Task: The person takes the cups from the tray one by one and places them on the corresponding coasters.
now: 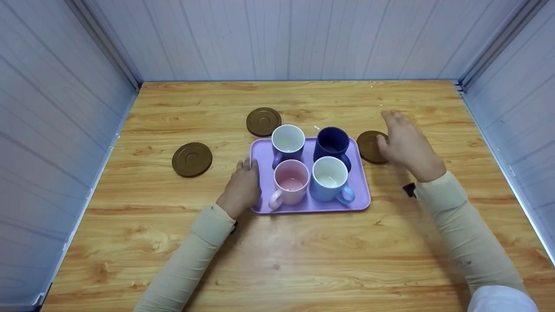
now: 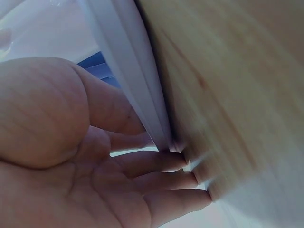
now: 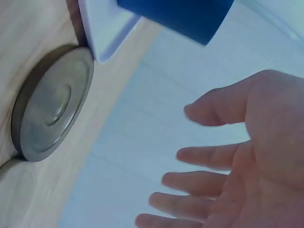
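Note:
A lilac tray (image 1: 269, 208) bears a white-lined mug with a purple handle (image 1: 288, 143), a dark blue mug (image 1: 331, 145), a pink mug (image 1: 291, 184) and a light blue mug (image 1: 328, 182). My left hand (image 1: 243, 186) grips the tray's left edge; in the left wrist view the thumb lies over the rim (image 2: 133, 71) and the fingertips reach beneath it. Above the brown coaster (image 1: 370, 147) by the tray's right side hovers my right hand (image 1: 409, 147), fingers spread and holding nothing. In the right wrist view that coaster (image 3: 57, 104) lies apart from the hand.
Two more brown round coasters lie on the wooden table (image 1: 277, 264): one (image 1: 263, 121) just behind the tray's back left corner, another (image 1: 192, 159) further left. Pale panel walls (image 1: 277, 39) stand at the back and both sides.

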{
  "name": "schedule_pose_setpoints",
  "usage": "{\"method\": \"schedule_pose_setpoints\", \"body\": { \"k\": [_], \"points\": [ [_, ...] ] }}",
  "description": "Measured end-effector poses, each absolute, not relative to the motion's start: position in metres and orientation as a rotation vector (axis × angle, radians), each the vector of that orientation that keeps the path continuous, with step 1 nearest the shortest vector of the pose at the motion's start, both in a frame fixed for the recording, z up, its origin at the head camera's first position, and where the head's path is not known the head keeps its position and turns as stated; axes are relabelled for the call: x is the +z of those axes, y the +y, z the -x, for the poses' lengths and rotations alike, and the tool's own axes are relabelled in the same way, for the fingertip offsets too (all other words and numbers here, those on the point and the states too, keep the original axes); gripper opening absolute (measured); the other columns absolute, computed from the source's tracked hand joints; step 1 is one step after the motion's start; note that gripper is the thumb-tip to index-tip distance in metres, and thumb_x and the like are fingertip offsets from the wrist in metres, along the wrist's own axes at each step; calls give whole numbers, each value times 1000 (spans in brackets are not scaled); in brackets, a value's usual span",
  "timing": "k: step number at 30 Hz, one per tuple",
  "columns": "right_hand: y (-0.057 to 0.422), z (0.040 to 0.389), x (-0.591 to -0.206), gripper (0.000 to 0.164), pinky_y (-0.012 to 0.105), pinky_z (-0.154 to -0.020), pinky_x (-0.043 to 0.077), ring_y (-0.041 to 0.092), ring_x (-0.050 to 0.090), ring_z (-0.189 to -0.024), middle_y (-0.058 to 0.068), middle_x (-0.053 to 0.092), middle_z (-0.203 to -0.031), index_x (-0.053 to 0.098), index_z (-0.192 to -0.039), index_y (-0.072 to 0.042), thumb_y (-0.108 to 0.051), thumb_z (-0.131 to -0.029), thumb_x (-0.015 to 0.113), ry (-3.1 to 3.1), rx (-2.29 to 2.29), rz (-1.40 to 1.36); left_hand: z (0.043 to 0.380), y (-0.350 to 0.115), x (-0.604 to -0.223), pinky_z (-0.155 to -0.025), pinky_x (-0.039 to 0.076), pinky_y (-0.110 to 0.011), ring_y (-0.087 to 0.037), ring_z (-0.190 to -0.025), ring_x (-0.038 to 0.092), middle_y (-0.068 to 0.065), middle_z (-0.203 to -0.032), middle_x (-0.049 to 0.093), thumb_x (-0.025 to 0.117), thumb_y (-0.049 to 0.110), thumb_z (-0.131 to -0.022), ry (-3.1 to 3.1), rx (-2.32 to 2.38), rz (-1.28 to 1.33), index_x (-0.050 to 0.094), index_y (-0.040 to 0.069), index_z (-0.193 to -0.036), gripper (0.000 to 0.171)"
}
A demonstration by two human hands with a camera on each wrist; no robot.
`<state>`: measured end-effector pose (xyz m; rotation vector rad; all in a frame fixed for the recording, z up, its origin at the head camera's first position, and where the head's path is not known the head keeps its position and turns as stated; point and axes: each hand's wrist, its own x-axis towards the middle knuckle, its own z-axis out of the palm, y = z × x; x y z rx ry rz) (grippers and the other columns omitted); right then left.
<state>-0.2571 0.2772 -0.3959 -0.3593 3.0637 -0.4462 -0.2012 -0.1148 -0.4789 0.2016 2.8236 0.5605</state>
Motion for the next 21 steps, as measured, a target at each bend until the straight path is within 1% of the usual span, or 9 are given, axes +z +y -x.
{"method": "schedule_pose_setpoints", "body": {
  "k": [4,9,14,18,21],
  "points": [
    [284,271,-400,75,70,-120,17,59,11,-151,38,14,-165,19,-163,2,-28,-103,52,2948,-457,371,201,-115,-479,-121,27,-62,-51,-152,23,-33,-164,26,51,1,-96,2817,564,-198,29,-10,-158,67],
    [290,286,-417,79,69,-122,12,58,5,-152,36,5,-167,10,-166,-4,-35,-105,50,2811,-412,419,201,-116,-480,-120,28,-61,-52,-152,24,-34,-163,26,52,1,-96,2825,558,-198,29,-10,-158,67],
    [293,296,-433,84,72,-120,13,58,1,-152,29,1,-170,5,-168,-15,-42,-103,51,2702,-336,421,200,-117,-479,-119,31,-61,-53,-151,26,-35,-162,28,53,2,-94,2845,551,-221,31,-11,-157,67],
    [293,299,-444,88,76,-116,17,61,0,-151,32,0,-169,5,-168,-18,-42,-101,56,2670,-311,418,200,-118,-478,-117,33,-63,-54,-150,27,-37,-160,30,54,2,-92,2867,545,-253,33,-12,-155,68],
    [293,299,-449,89,77,-116,17,60,-2,-151,33,-3,-169,4,-168,-20,-41,-100,58,2639,-312,395,200,-118,-479,-117,33,-63,-54,-150,26,-36,-161,29,54,2,-92,2861,544,-249,33,-12,-156,68]
  ]
}}
